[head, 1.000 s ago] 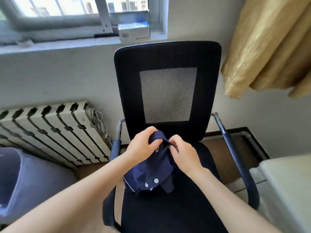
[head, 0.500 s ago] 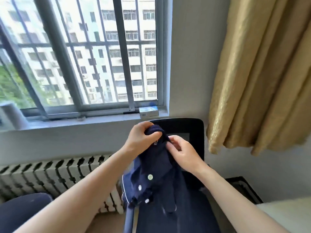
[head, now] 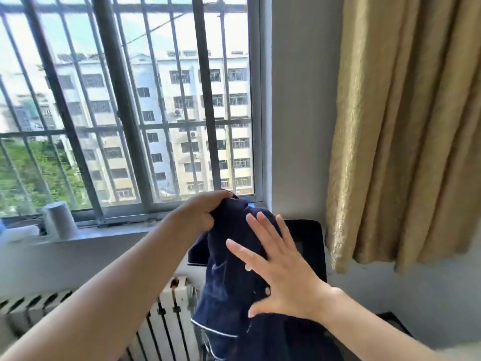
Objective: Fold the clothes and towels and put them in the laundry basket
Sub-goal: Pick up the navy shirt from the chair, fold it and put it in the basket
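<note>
Lifting the navy shirt [head: 229, 287] up off the chair [head: 309, 243], the left hand [head: 200, 214] grips its collar at 12 o'clock; the right hand [head: 281, 272], gripping a second ago, now lies open and flat against the hanging cloth. Folding has not begun, I think.
</note>
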